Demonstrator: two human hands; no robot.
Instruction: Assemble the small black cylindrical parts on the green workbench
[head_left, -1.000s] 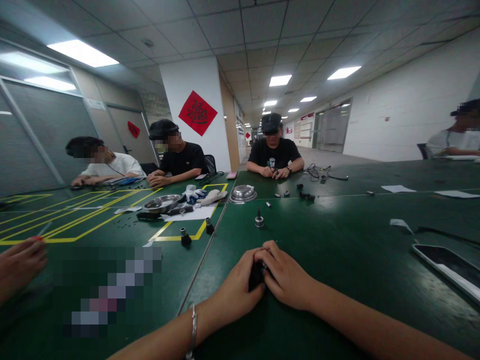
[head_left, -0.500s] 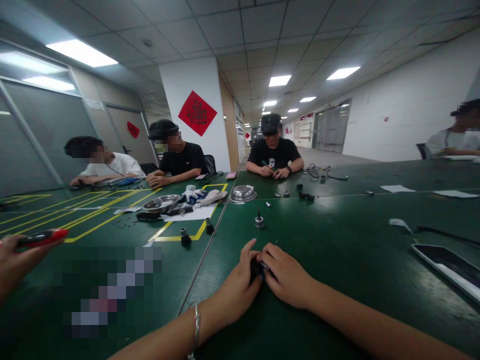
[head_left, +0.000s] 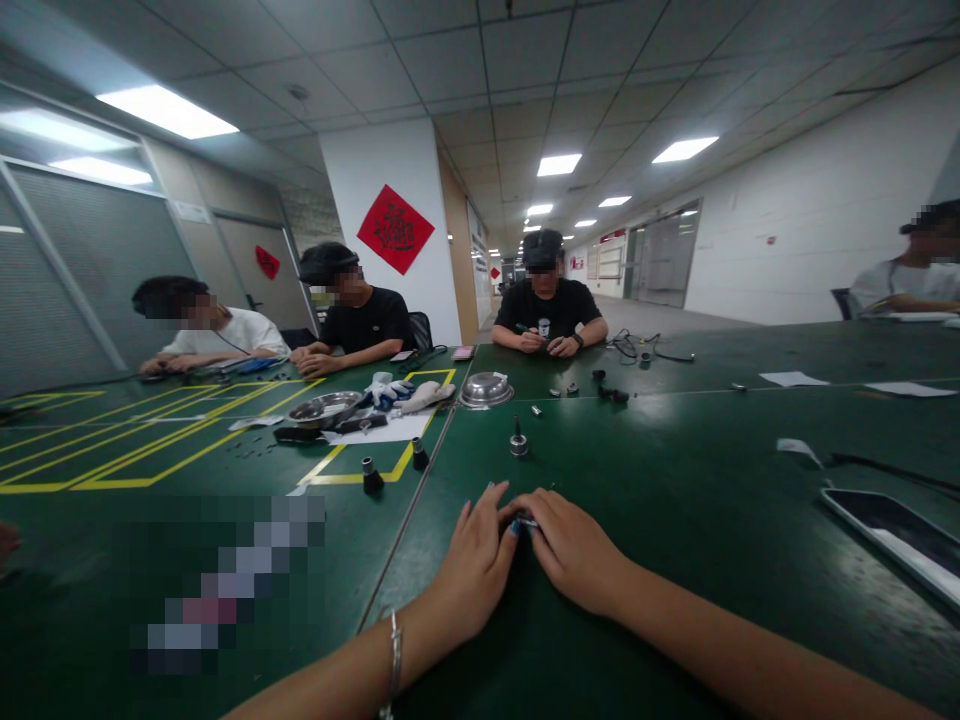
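Observation:
Both my hands rest together on the green table (head_left: 675, 520) in front of me. My left hand (head_left: 476, 565), with a silver bracelet at the wrist, lies with its fingers stretched forward and close together over a small dark part. My right hand (head_left: 574, 550) is curled against it, fingertips pinching the same small dark part (head_left: 525, 522), of which only a sliver with a metal glint shows. A small metal cylinder with a pin (head_left: 517, 440) stands a little beyond my fingers.
Two black cylinders (head_left: 370, 474) (head_left: 418, 455) stand by the yellow tape. A steel bowl (head_left: 485, 388), a tray (head_left: 324, 406), gloves and paper lie further off. A tablet (head_left: 896, 535) lies at the right. Several people sit around the table.
My left hand's fingers have flattened forward over the dark part, hiding most of it. The hand with a red object at the left edge has withdrawn almost out of view.

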